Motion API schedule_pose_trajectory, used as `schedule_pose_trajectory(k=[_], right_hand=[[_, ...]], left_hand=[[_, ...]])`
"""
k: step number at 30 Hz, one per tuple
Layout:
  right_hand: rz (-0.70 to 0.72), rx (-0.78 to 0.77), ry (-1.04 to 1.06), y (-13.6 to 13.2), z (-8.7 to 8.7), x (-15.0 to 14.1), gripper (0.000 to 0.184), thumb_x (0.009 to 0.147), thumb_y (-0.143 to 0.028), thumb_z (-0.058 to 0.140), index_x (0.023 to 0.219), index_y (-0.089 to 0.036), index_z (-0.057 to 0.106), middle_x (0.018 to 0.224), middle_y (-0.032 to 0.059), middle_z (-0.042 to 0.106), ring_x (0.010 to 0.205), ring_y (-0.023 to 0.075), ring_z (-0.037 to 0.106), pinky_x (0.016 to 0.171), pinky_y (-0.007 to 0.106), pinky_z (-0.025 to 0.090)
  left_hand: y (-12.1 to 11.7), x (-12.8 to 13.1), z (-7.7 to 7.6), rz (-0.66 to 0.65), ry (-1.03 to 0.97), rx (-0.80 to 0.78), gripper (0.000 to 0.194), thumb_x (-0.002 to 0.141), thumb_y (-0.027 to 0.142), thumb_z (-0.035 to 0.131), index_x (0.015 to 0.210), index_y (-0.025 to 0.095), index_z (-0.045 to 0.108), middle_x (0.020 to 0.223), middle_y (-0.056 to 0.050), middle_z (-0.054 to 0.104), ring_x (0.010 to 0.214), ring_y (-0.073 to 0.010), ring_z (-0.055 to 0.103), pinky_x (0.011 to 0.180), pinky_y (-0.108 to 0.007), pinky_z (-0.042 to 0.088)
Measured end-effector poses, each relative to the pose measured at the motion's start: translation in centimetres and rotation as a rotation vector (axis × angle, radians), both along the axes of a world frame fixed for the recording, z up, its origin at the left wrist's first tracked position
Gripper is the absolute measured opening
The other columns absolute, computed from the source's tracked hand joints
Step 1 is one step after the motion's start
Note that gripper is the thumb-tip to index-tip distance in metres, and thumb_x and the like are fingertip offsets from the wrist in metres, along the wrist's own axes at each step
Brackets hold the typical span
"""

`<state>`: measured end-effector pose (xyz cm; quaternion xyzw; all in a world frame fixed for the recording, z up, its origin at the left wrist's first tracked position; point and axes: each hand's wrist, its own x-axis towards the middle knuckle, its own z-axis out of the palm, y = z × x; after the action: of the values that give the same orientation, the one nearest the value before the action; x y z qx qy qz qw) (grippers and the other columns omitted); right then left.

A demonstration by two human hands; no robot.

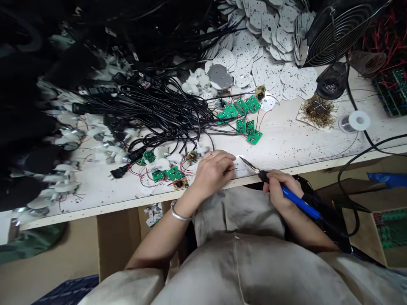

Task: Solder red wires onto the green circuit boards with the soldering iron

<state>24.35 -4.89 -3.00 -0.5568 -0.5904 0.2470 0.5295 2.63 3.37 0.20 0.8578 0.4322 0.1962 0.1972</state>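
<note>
My right hand (284,188) grips a soldering iron (300,201) by its blue and black handle. The metal tip of the iron points left and down, close to the fingers of my left hand (216,169). Those fingers are curled together over the bench edge, with a thin dark wire (233,169) showing at them; the rest of it is hidden. Under the tip and beside my left fingers is a white plate (244,168), partly covered. Left of that hand lie small green circuit boards (174,173) with red wires and white plastic parts.
Black cables (159,106) heap behind my left hand. Further back are stacked white plates (248,55) and more green boards (253,137). To the right sit a solder spool (359,120), brown tip-cleaning material (318,112) and a fan guard (340,34). A black cord (345,163) loops over the bench edge.
</note>
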Motion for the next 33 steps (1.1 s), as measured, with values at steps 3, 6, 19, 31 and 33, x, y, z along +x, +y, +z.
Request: schedule_pose_trajectory(k=[3,6,19,31,33], right_hand=[[-0.026,0.041,0.055,0.1,0.4,-0.6,0.006,0.093,-0.026,0.059,0.096,-0.027,0.064,0.065,-0.0044,0.066,0.054,0.0151,0.064,0.055,0.031,0.057],[-0.027,0.015,0.072,0.1,0.7,-1.1,0.007,0.094,-0.025,0.058,0.091,-0.026,0.064,0.06,-0.0047,0.064,0.054,0.0154,0.064,0.053,0.031,0.057],[0.039,0.062,-0.038,0.3,0.4,-1.4,0.009,0.092,-0.024,0.057,0.095,-0.028,0.065,0.064,-0.0042,0.067,0.056,0.0154,0.065,0.061,0.033,0.059],[0.092,0.078,-0.094,0.7,0.9,-1.3,0.009,0.094,-0.026,0.057,0.095,-0.028,0.066,0.064,-0.0043,0.067,0.057,0.0147,0.066,0.057,0.031,0.058],[0.07,0.102,-0.067,0.6,0.8,-1.3,0.01,0.093,-0.023,0.058,0.096,-0.028,0.066,0.073,-0.0032,0.071,0.057,0.0138,0.066,0.057,0.03,0.058]], left_hand=[[0.0,0.0,-0.1,-0.002,-0.019,-0.028,0.012,0.08,0.009,0.06,0.074,0.019,0.063,0.099,-0.004,0.076,0.096,-0.019,0.068,0.085,-0.034,0.053],[0.2,-0.2,-0.2,-0.016,-0.064,-0.039,0.014,0.079,0.007,0.059,0.073,0.019,0.063,0.101,-0.005,0.075,0.096,-0.0185,0.068,0.086,-0.033,0.055],[1.1,-0.5,0.6,-0.055,-0.057,-0.102,0.015,0.078,0.005,0.057,0.073,0.018,0.06,0.1,-0.006,0.075,0.097,-0.0191,0.069,0.088,-0.035,0.056],[0.9,-0.4,0.2,-0.056,-0.055,-0.055,0.015,0.079,0.005,0.058,0.071,0.018,0.059,0.1,-0.005,0.075,0.096,-0.0192,0.069,0.087,-0.035,0.055],[0.8,-0.5,0.1,-0.06,-0.059,-0.053,0.014,0.079,0.005,0.058,0.071,0.018,0.059,0.1,-0.006,0.075,0.097,-0.0193,0.069,0.087,-0.035,0.055]])
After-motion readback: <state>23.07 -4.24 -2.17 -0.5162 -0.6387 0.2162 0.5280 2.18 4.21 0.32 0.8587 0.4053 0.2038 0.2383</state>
